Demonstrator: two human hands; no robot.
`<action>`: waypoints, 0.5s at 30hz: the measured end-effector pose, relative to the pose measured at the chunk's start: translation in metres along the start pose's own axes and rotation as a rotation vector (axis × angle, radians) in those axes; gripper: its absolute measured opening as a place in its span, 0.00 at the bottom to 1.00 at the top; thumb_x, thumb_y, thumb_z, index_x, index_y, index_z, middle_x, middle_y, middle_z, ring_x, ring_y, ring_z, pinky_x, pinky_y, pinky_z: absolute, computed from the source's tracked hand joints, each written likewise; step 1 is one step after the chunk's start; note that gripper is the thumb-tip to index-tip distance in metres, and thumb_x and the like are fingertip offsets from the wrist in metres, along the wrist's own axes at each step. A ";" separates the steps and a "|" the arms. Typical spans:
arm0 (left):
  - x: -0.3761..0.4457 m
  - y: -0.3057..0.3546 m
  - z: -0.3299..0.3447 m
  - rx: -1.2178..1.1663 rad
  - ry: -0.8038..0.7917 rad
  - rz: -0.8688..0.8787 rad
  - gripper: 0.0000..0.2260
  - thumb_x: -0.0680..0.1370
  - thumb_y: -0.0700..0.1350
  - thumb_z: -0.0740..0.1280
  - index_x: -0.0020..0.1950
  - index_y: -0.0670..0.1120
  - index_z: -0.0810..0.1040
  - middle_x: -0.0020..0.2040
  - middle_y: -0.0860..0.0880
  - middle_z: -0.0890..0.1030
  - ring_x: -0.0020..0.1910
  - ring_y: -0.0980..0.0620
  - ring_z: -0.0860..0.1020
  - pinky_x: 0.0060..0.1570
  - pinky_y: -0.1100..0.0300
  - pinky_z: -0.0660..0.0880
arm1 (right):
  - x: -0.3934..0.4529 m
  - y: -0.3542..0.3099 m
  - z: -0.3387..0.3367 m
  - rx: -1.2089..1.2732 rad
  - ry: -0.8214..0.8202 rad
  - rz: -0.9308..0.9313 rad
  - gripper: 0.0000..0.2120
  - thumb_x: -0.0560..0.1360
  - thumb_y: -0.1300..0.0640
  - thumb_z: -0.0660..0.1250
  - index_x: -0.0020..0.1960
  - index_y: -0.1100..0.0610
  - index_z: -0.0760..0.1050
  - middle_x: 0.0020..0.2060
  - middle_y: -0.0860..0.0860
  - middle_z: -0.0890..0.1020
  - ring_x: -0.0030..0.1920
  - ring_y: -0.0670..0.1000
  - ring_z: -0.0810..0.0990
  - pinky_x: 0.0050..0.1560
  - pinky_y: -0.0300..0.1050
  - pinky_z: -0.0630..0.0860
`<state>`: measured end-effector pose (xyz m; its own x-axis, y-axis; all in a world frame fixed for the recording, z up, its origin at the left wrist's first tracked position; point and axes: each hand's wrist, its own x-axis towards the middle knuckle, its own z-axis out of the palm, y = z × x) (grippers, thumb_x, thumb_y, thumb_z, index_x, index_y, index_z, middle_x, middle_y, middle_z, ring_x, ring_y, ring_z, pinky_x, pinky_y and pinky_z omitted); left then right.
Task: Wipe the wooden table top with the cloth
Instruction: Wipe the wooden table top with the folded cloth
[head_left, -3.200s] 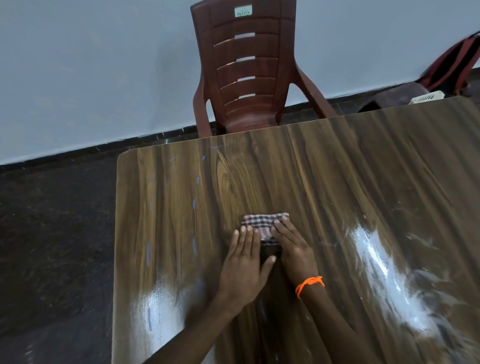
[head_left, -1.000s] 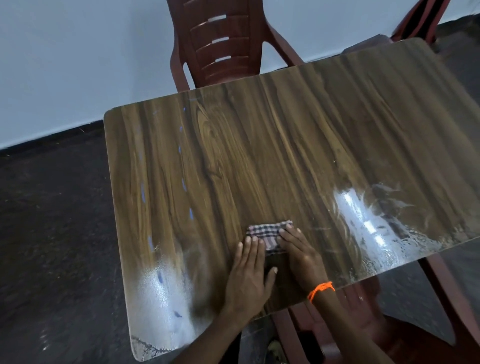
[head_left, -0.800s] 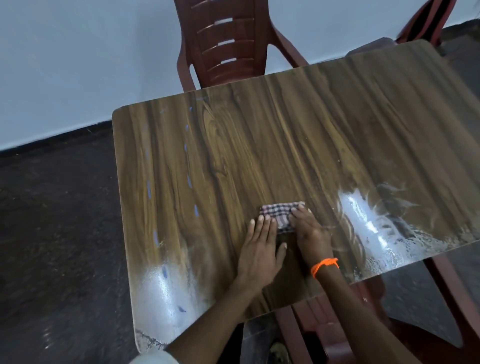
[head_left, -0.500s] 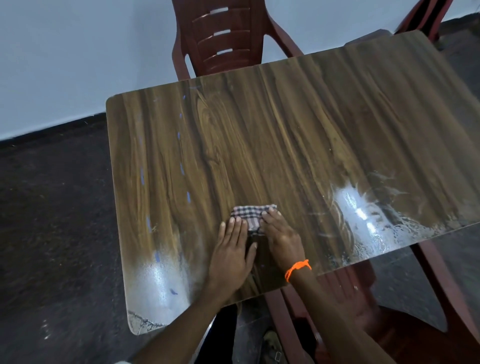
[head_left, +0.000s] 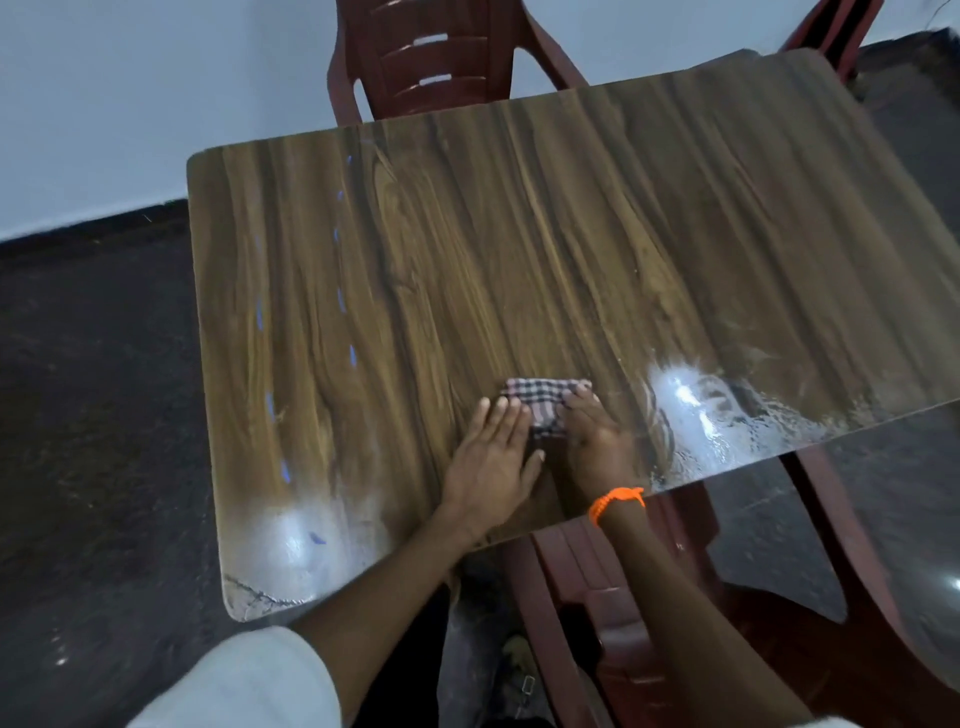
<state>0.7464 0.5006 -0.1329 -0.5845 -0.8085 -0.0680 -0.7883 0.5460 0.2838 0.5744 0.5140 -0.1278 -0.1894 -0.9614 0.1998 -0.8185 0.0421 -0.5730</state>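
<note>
Cloth (head_left: 540, 400) near half hidden under both hands' fingers. Counter (head_left: 519, 249) right corner cut by frame edge. Far chair (head_left: 441, 57) top cropped. Near chair (head_left: 613, 597) mostly under counter and arms.

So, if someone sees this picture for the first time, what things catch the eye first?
First, the two hands, left hand and right hand, pressed flat on a small checked cloth near the front edge of the wooden table. Next, the bright orange band on the right wrist. Then the shiny white glare on the table just right of the cloth, and the dark red chair behind the far edge.
</note>
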 end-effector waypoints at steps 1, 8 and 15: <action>-0.003 -0.005 -0.001 0.002 -0.001 -0.013 0.29 0.84 0.57 0.54 0.79 0.38 0.64 0.78 0.39 0.67 0.80 0.44 0.61 0.80 0.45 0.51 | 0.000 -0.006 0.005 0.015 -0.003 -0.006 0.11 0.71 0.72 0.68 0.52 0.64 0.82 0.56 0.57 0.82 0.63 0.55 0.76 0.68 0.45 0.66; -0.105 -0.012 0.014 -0.036 0.068 -0.089 0.30 0.85 0.58 0.55 0.79 0.38 0.65 0.77 0.38 0.68 0.80 0.43 0.62 0.80 0.44 0.55 | -0.069 -0.033 0.019 0.083 -0.114 -0.224 0.15 0.70 0.72 0.68 0.56 0.63 0.79 0.60 0.57 0.79 0.66 0.54 0.72 0.68 0.49 0.68; -0.119 0.052 0.022 -0.022 -0.063 -0.102 0.34 0.84 0.63 0.50 0.81 0.39 0.59 0.81 0.40 0.61 0.82 0.45 0.53 0.81 0.48 0.47 | -0.104 0.008 -0.020 -0.019 -0.169 -0.192 0.15 0.72 0.71 0.67 0.56 0.60 0.81 0.59 0.53 0.80 0.66 0.50 0.74 0.68 0.50 0.68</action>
<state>0.7711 0.6301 -0.1315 -0.5129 -0.8439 -0.1572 -0.8402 0.4560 0.2936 0.5767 0.6200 -0.1372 0.0624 -0.9841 0.1665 -0.8411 -0.1416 -0.5221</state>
